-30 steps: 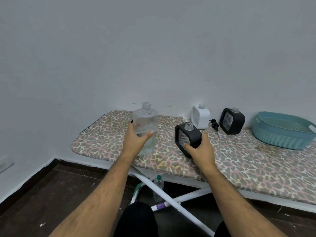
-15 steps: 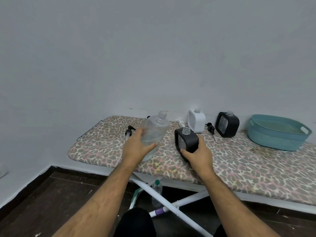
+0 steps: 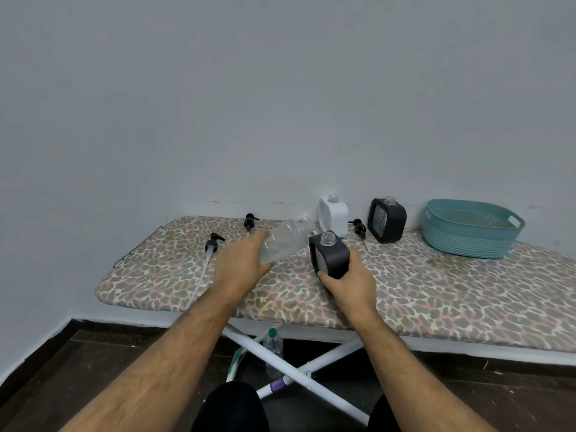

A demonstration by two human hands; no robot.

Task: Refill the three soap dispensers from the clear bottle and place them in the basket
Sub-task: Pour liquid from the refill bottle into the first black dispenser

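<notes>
1. The clear bottle point(image 3: 285, 241), upright a second ago, now lies tipped nearly flat, its open neck pointing at 2 o'clock toward the near black dispenser point(image 3: 329, 255); pouring looks about to begin.
2. The left hand point(image 3: 241, 269) wraps the bottle's base; the right hand point(image 3: 349, 283) clasps the dispenser, uncapped, mid-board.
3. At 1 o'clock stand the white dispenser point(image 3: 333, 215) and far black dispenser point(image 3: 387, 220); the basket point(image 3: 467, 241) sits at 3 o'clock, nothing visible inside.

clear bottle point(image 3: 285, 241) base behind left hand point(image 3: 241, 269), ironing board point(image 3: 467, 294) cropped right
</notes>
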